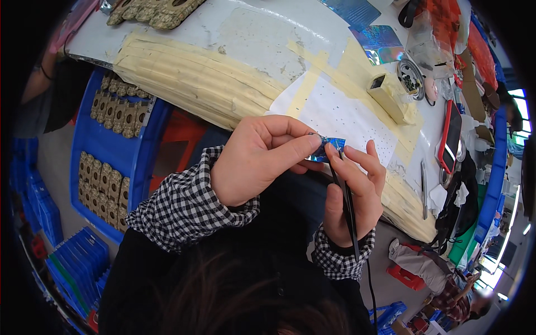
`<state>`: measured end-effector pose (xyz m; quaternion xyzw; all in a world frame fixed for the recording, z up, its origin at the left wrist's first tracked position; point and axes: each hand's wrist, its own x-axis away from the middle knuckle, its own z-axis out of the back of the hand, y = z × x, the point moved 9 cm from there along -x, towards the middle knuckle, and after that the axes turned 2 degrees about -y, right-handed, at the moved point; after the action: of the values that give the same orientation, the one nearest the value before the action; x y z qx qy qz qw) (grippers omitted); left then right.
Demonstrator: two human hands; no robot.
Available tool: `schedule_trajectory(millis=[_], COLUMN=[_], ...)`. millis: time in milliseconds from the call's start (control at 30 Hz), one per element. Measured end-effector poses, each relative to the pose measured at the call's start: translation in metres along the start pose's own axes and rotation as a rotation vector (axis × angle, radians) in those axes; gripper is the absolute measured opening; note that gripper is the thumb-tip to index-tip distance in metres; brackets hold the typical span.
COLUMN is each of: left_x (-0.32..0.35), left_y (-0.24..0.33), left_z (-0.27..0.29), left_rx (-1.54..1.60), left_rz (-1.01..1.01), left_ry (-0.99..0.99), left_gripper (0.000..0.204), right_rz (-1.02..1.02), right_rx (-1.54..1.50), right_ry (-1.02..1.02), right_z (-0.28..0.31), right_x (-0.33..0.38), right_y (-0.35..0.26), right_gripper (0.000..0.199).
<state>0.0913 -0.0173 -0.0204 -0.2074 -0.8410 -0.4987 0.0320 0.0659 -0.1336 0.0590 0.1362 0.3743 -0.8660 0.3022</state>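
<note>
Blue foil piece, head view: left hand pinches it, right hand clamped on dark tweezers, tips at foil. Speckled white paper at 1 o'clock from it. Suggest bracing fingertips, keeping foil taut, squeezing lightly.

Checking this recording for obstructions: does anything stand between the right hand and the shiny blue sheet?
Nothing visible does: the right hand, holding black tweezers, has fingertips right at the blue sheet, which the left hand pinches at its left end.

two near hands, one black tweezers
</note>
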Motion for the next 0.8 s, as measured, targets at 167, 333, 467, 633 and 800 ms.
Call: schedule_trajectory(millis=[167,333,467,633,800], left_x=[-0.0001,0.0008,0.0007,0.0008,0.0009], left_y=[-0.0005,-0.0011,-0.0017,-0.0008,-0.0013], left_z=[-0.0013,0.0007,0.0007,-0.0003,0.0000], left_rx=[0.015,-0.014,0.016,0.035,0.036], left_rz=[0.018,0.022,0.019,0.018,0.015], left_ry=[-0.002,0.012,0.008,0.005,0.005], left_gripper=[0.019,0.019,0.019,0.019,0.019], right_rz=[0.012,-0.001,0.007,0.003,-0.005], right_rx=[0.016,-0.005,0.016,0.010,0.013], right_ry=[0.011,0.008,-0.008,0.009,0.015], right_z=[-0.0007,-0.0002,-0.0036,-0.0029,-0.0032], right_x=[0.0060,0.0075,0.0062,0.0039,0.0044], right_y=[-0.0016,0.0015,0.0008,-0.0001,0.0008], right_gripper=[0.036,0.037,0.036,0.034,0.033])
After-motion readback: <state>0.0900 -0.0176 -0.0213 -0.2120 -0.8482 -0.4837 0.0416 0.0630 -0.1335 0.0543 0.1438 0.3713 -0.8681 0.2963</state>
